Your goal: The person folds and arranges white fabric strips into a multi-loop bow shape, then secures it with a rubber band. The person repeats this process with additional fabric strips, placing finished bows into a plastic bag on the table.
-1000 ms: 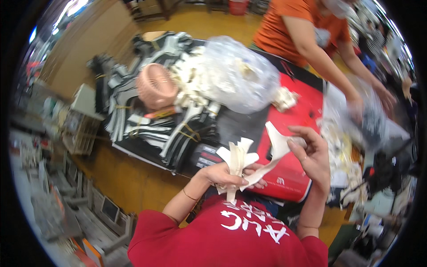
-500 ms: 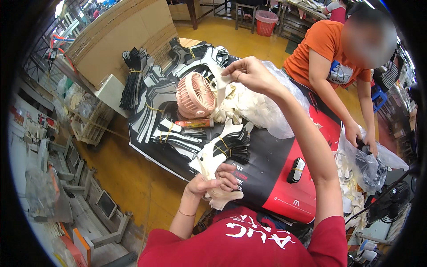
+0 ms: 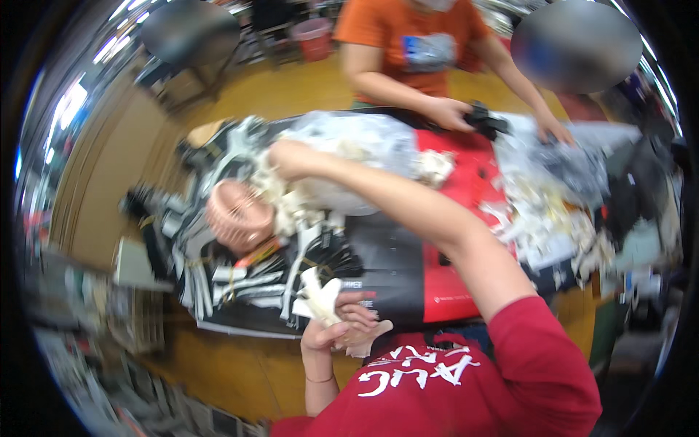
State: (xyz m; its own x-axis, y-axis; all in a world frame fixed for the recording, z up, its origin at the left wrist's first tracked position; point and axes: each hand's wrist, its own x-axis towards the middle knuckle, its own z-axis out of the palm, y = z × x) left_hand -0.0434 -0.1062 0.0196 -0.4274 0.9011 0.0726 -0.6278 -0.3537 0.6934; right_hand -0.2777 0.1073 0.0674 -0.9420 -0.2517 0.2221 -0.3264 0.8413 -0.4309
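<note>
Cream-white cut fabric pieces [image 3: 318, 297] are gripped in my left hand [image 3: 336, 329], their ends sticking out above and below the fingers. My right hand [image 3: 293, 160] reaches across the table to the heap of cream pieces [image 3: 290, 211], beside a clear plastic bag [image 3: 378, 149]. Motion blur smears its fingers, so whether they hold a piece is not visible. Close to that heap stands a pink round fan [image 3: 239, 217], with an orange tube [image 3: 260, 253] lying at its base. Banded bundles of black-and-white cut pieces [image 3: 331, 255] spread around the fan.
Across the table, a person in an orange shirt [image 3: 397, 51] holds a black bundle [image 3: 486, 121] near another plastic bag [image 3: 571, 171]. More cream pieces [image 3: 546, 218] pile at the right. A large cardboard sheet [image 3: 109, 167] stands on the left. A red bin [image 3: 313, 40] is behind.
The whole view has swung to the right. My right hand has gone from holding up a cream piece beside the fan to the heap. The other person's hand has raised a black bundle.
</note>
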